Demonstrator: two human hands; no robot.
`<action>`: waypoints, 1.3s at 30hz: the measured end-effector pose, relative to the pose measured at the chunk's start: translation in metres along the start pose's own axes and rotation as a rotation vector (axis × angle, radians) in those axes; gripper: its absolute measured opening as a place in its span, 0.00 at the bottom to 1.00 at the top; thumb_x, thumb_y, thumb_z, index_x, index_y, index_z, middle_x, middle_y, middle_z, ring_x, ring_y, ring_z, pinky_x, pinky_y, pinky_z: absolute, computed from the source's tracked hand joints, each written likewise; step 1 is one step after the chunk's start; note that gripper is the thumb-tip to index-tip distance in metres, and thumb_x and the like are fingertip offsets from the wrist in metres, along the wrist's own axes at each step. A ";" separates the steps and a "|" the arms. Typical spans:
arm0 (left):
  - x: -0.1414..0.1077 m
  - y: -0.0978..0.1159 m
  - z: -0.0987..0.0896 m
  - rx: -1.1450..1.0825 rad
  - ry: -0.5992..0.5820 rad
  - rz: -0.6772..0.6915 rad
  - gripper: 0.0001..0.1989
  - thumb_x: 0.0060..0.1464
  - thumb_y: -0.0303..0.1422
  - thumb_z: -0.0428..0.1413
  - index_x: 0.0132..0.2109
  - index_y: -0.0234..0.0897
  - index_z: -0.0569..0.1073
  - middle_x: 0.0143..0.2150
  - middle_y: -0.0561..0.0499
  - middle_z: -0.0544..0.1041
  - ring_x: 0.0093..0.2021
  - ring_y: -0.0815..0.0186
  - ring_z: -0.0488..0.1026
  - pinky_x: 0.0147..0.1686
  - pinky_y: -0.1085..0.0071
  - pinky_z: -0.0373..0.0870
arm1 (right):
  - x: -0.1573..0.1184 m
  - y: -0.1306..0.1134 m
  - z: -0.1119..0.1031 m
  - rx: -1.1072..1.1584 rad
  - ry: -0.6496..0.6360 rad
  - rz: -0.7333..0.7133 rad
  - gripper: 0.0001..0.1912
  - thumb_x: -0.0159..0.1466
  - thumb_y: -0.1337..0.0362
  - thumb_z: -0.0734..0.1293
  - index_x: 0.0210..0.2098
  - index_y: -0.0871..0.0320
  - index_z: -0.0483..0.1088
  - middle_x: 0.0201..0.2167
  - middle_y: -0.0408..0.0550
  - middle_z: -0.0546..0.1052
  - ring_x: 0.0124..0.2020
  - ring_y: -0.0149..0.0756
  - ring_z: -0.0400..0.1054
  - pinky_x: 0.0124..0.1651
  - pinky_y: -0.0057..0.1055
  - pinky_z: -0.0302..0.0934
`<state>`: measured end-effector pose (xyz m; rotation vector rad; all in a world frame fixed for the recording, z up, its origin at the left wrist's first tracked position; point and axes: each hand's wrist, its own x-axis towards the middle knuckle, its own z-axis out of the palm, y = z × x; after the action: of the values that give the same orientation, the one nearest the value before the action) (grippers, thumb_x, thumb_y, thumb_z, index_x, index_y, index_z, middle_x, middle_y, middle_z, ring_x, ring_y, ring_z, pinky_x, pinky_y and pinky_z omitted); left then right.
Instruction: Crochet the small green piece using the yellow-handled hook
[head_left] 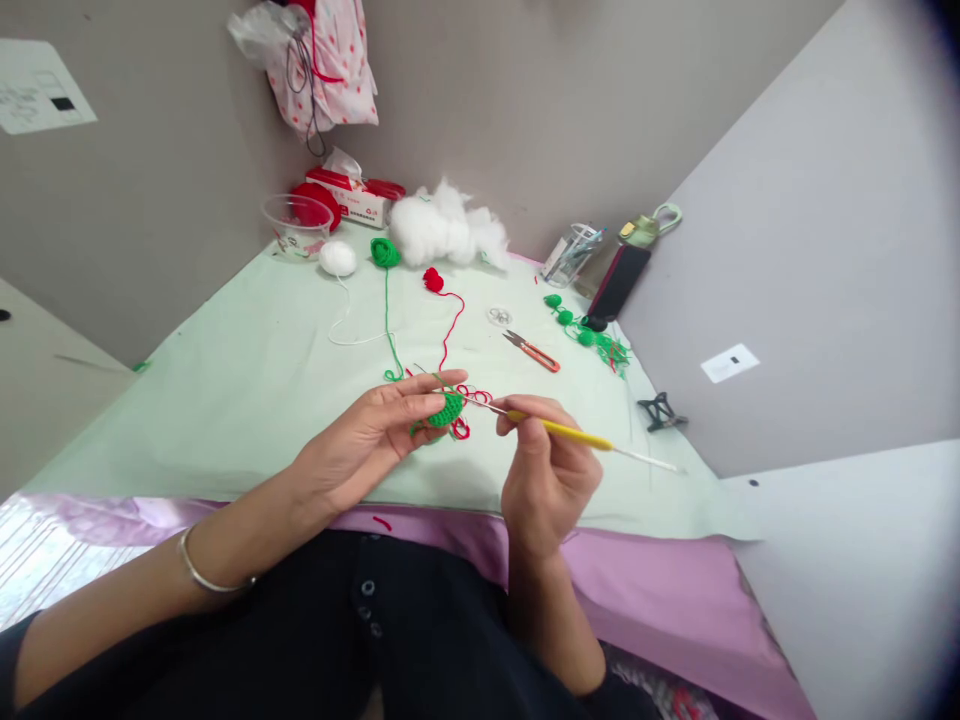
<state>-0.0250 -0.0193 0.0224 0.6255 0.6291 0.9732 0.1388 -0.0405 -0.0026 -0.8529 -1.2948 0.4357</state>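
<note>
My left hand (382, 430) pinches a small round green crochet piece (448, 409) between thumb and fingers, above the near part of the table. My right hand (551, 470) is closed around a crochet hook (577, 433) with a yellow grip. The hook's metal tip reaches the edge of the green piece; whether it sits inside a stitch is too small to tell. Green yarn runs from the left hand back to a green yarn ball (385, 252). Red yarn (463, 428) lies in loops beside and behind the piece, leading to a small red yarn ball (433, 280).
Orange-handled thread snips (532, 352) and a small clear dish (499, 316) lie beyond my right hand. White stuffing (442, 228), a white yarn ball (337, 259), a plastic tub (296, 240) and a tissue box (360, 200) stand behind. Green crocheted pieces (585, 338) and a phone (619, 285) are at right.
</note>
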 end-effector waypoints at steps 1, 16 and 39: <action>0.000 0.000 0.000 0.024 0.006 0.024 0.14 0.52 0.32 0.71 0.47 0.40 0.87 0.42 0.50 0.83 0.41 0.67 0.75 0.47 0.71 0.72 | 0.002 -0.001 0.000 0.084 0.008 0.080 0.10 0.73 0.63 0.66 0.42 0.51 0.81 0.35 0.45 0.82 0.32 0.34 0.74 0.37 0.35 0.71; -0.004 -0.002 0.002 0.052 -0.049 -0.008 0.19 0.54 0.31 0.67 0.54 0.39 0.83 0.50 0.46 0.82 0.48 0.62 0.74 0.50 0.67 0.69 | 0.001 0.004 0.002 0.227 -0.108 0.207 0.09 0.71 0.57 0.68 0.42 0.51 0.81 0.36 0.46 0.81 0.32 0.33 0.72 0.38 0.35 0.69; -0.010 -0.002 -0.002 0.379 -0.008 0.219 0.17 0.55 0.34 0.69 0.52 0.47 0.84 0.39 0.53 0.76 0.44 0.63 0.72 0.52 0.67 0.67 | 0.007 0.001 -0.001 0.312 -0.051 0.320 0.11 0.71 0.53 0.68 0.38 0.53 0.76 0.28 0.43 0.80 0.26 0.30 0.70 0.30 0.30 0.66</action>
<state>-0.0292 -0.0283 0.0213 1.0506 0.7562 1.0622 0.1419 -0.0350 0.0015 -0.7878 -1.1003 0.8939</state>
